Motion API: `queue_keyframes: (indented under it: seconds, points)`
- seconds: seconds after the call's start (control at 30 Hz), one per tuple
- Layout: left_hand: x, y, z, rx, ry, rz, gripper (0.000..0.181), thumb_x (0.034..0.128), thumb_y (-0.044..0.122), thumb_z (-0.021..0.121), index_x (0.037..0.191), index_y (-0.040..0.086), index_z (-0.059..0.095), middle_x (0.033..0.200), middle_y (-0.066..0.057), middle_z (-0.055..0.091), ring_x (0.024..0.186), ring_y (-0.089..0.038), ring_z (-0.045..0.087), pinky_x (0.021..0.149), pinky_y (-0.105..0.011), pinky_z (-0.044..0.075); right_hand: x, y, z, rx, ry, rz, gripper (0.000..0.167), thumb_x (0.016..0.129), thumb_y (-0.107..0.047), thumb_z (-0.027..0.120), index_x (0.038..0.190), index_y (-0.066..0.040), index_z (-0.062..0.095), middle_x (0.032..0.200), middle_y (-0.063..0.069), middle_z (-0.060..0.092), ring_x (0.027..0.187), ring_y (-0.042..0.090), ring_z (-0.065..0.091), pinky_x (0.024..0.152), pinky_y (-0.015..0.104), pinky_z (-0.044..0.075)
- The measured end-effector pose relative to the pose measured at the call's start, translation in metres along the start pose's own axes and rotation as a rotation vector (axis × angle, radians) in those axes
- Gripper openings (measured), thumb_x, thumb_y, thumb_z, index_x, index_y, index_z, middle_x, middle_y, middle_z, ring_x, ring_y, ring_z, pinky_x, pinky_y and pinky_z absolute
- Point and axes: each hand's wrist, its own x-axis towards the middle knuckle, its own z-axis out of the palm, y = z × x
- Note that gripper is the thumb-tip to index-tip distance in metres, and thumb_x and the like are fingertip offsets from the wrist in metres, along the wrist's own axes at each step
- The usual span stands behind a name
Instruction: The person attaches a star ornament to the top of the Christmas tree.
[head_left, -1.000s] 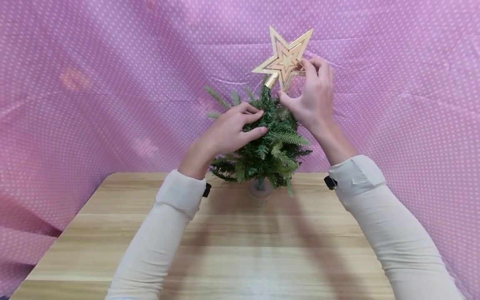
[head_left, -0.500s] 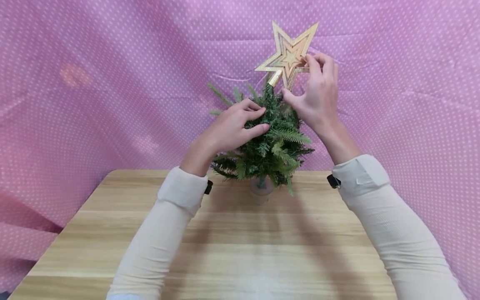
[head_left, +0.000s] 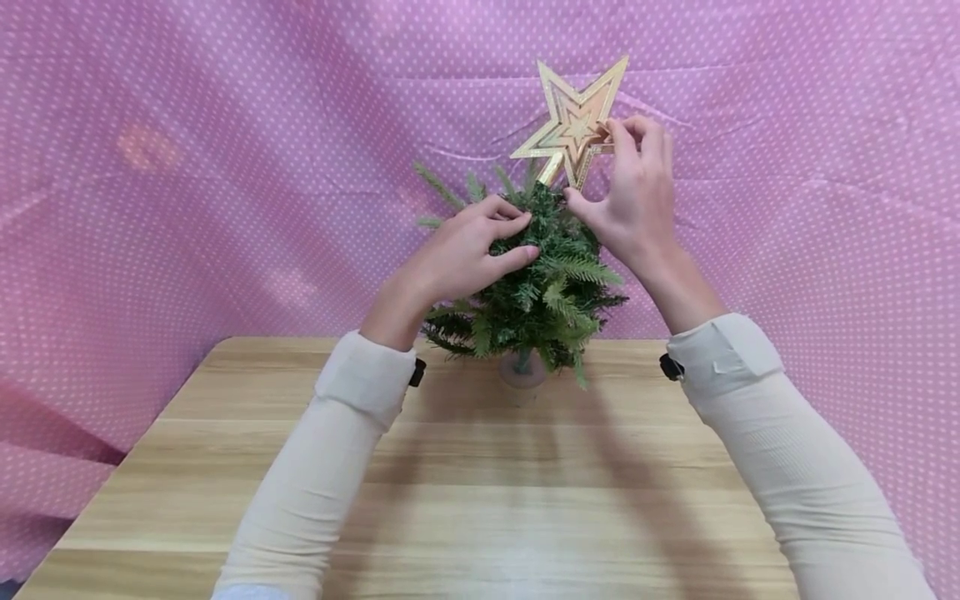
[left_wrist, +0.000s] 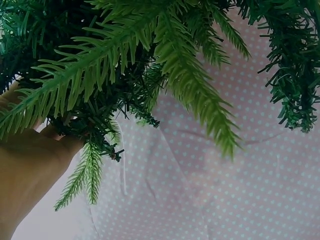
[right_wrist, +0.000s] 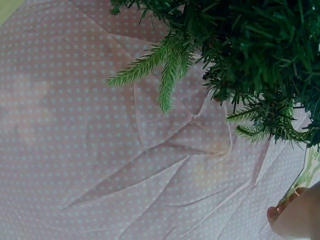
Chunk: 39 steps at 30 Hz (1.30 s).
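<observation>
A gold star tree topper (head_left: 577, 125) stands tilted at the tip of a small artificial Christmas tree (head_left: 573, 271), and its tube-shaped base meets the tip. My right hand (head_left: 637, 187) pinches the star's right side between thumb and fingers; the right wrist view shows part of this hand (right_wrist: 300, 215) on the star's edge (right_wrist: 302, 177). Just below the tip, my left hand (head_left: 468, 250) grips the upper part of the tree. Among the green branches (left_wrist: 190, 75) in the left wrist view, its fingertips are mostly hidden.
The tree's round, pale base (head_left: 522, 371) stands near the far edge of a wooden table (head_left: 465, 500). Behind hangs a pink cloth (head_left: 262, 167) with white dots, creased in places.
The star rose slightly, then came down closer over the tree's tip, with my right hand moving along with it. My left hand keeps nearly the same place on the tree.
</observation>
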Motion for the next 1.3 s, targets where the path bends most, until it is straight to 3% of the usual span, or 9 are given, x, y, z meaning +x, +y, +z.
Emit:
queue_keyframes:
  seconds: [0.3,0.6,1.1,1.3]
  points:
    - [-0.002,0.001,0.000,-0.007,0.007,-0.005,0.063,0.1049,0.049,0.051,0.153,0.009,0.042,0.150,-0.006,0.045,0.136,-0.026,0.044,0.115,-0.044,0.036,0.000,0.000,-0.003,-0.018,0.027,-0.089,0.073,0.080,-0.018,0.085,0.138,0.010,0.052,0.134,0.025,0.047,0.121,0.036,0.043,0.106,0.039,0.039]
    - [-0.006,0.014,0.002,0.000,0.008,-0.029,0.063,0.1053,0.048,0.051,0.153,0.008,0.041,0.151,-0.008,0.044,0.136,-0.027,0.044,0.114,-0.044,0.037,0.001,0.001,-0.011,-0.013,0.021,-0.157,0.074,0.078,-0.016,0.087,0.138,0.010,0.052,0.132,0.026,0.048,0.122,0.038,0.043,0.112,0.039,0.035]
    - [-0.012,0.044,-0.001,0.041,0.001,-0.096,0.062,0.1054,0.049,0.050,0.153,0.009,0.041,0.152,-0.007,0.043,0.138,-0.027,0.042,0.115,-0.044,0.034,0.010,0.003,-0.033,0.013,-0.074,-0.290,0.080,0.077,-0.014,0.086,0.142,0.012,0.047,0.138,0.028,0.045,0.129,0.040,0.041,0.116,0.039,0.031]
    - [-0.011,0.043,0.000,0.037,0.004,-0.102,0.063,0.1051,0.049,0.050,0.153,0.009,0.042,0.152,-0.007,0.044,0.138,-0.027,0.041,0.116,-0.044,0.034,0.015,0.000,-0.036,0.010,-0.100,-0.342,0.080,0.076,-0.011,0.085,0.143,0.011,0.046,0.141,0.027,0.045,0.130,0.040,0.041,0.116,0.041,0.032]
